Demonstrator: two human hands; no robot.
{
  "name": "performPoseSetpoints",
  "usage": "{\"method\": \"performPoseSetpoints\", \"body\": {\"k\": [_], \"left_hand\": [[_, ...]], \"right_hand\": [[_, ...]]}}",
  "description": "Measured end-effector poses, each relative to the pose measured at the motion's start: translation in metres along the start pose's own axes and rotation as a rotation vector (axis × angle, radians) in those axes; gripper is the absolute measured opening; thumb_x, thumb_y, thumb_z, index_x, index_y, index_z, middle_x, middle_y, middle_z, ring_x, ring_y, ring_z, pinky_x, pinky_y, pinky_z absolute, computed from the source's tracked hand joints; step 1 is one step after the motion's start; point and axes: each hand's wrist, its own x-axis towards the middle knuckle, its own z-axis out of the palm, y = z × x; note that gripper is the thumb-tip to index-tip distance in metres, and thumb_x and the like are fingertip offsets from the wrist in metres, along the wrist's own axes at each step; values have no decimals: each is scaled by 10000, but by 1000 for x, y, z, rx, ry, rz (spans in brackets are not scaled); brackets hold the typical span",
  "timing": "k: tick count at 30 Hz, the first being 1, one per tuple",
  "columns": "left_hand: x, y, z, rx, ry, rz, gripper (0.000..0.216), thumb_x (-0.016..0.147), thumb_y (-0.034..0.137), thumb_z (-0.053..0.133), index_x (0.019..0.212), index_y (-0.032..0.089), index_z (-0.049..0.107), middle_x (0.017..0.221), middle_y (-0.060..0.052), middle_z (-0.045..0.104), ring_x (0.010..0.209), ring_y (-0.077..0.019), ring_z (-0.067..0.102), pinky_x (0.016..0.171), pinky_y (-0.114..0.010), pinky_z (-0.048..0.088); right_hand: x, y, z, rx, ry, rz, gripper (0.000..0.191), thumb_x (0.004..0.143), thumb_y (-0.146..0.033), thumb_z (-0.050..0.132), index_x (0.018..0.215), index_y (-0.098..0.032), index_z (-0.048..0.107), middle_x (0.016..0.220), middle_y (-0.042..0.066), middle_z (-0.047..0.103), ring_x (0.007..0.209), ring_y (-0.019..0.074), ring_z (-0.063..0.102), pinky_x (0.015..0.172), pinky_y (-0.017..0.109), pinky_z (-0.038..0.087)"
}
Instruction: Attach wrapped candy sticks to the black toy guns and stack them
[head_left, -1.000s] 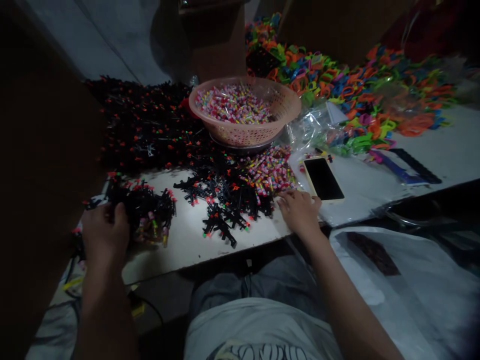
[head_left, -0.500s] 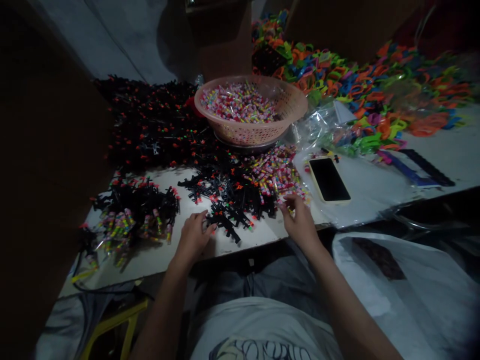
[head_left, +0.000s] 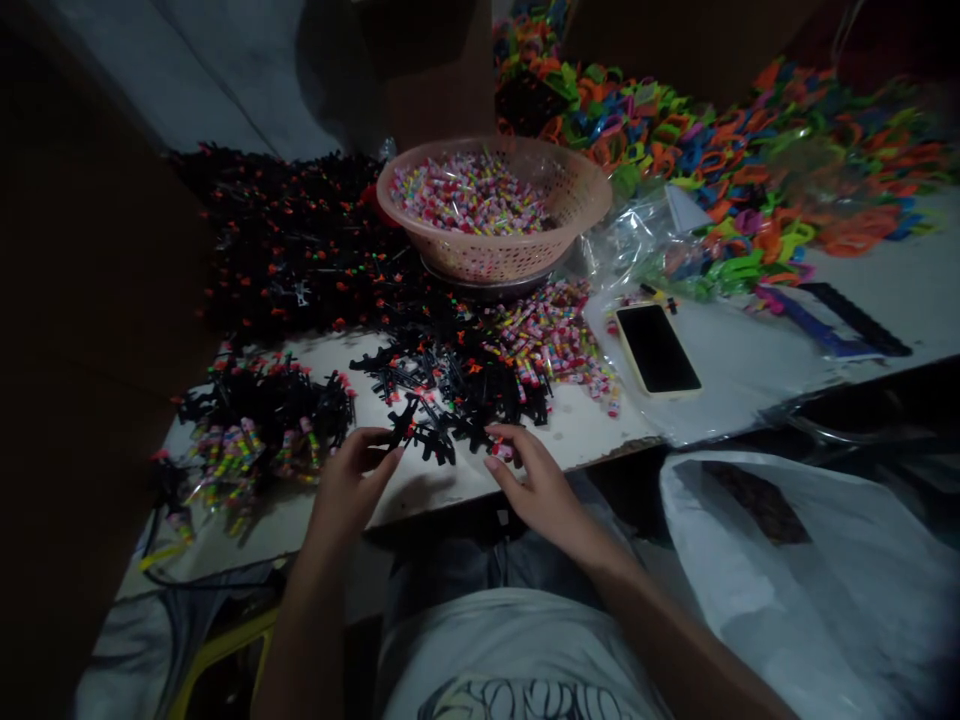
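Near the table's front edge, my left hand [head_left: 351, 485] pinches a small black toy gun [head_left: 403, 422] with an orange part on it, lifted and tilted. My right hand [head_left: 538, 490] is closed on a small pink-and-white wrapped candy [head_left: 501, 451], held between thumb and fingertips. Just beyond both hands lies a loose heap of black toy guns [head_left: 450, 375]. To its right spreads a pile of small colourful wrapped candies [head_left: 559, 330]. At the left lies a bunch of toy guns with candy tubes [head_left: 232, 450] fixed to them.
Behind the heap stands a pink perforated basket [head_left: 487, 256] of candies. A larger mound of black toys [head_left: 292, 240] fills the back left. A phone [head_left: 658, 350] lies on clear plastic [head_left: 720, 390], with bright plastic pieces [head_left: 720, 150] behind. A white sack [head_left: 825, 590] hangs at right.
My left hand has picked up a toy gun and moved slightly left. My right hand has left the candy pile, moving left with a candy towards the other hand.
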Motion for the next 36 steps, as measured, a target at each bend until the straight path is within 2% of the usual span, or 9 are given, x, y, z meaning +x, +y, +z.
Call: {"method": "performPoseSetpoints", "body": {"k": [2,6,11,14,17,22,28,33,36], "left_hand": [[-3,5,0,-24,45,40,350,664,383,730,932,188,618,833,-24,658,747,-154,613,696,-267,467],[-2,10,11,-352,106,-21,375,624,366,770,920,176,639,862,-30,667,796,-150,607,734,-264,483],[-4,16,25,-546,-50,-203,408,557,357,808,882,149,674,813,-37,658,729,-139,591,655,-249,487],[-9,21,29,-625,-62,-291,419,512,345,826,850,147,679,774,-28,651,718,-138,596,606,-223,470],[-9,25,27,-639,26,-355,439,456,321,842,822,140,679,742,-19,648,668,-121,589,564,-203,454],[-3,22,13,-730,292,-329,439,402,321,839,786,172,687,686,12,625,575,-83,541,528,-187,446],[-15,19,14,-542,80,-321,429,473,289,845,855,147,710,704,-3,637,591,-71,507,565,-184,410],[-23,24,18,-420,-26,-353,439,495,331,828,861,131,693,581,26,572,570,-80,469,539,-191,358],[-23,24,18,-404,-74,-363,428,501,330,824,856,131,691,582,25,568,552,-80,462,508,-191,341]], "right_hand": [[0,-2,3,12,7,-5,292,899,-303,493,1173,-206,518,1129,82,611,1015,194,566,903,352,448],[3,-7,14,-51,-54,-35,346,890,-318,521,1212,-192,516,1144,96,614,1017,213,568,914,384,434],[13,-7,38,-144,-147,-34,714,742,-454,694,1332,-156,425,1215,130,593,1098,263,546,941,407,412],[21,-2,44,-181,-115,4,473,785,-302,641,1225,-174,523,1136,96,639,1053,241,574,904,370,423],[26,2,41,-230,-96,24,368,762,-158,574,1129,-185,576,1094,69,662,1008,228,590,887,359,409],[30,2,26,-311,-112,24,394,738,-135,551,1129,-178,576,1078,78,668,970,234,592,872,375,387],[31,-9,19,-248,-85,52,609,792,-216,571,1360,-107,382,1100,146,621,973,257,565,868,402,409],[19,-25,11,190,-118,103,275,906,-296,453,1138,-202,567,923,30,633,760,143,561,695,258,434],[12,-28,8,318,-124,146,217,904,-342,467,1001,-209,609,898,7,630,751,126,553,663,229,421]]}}
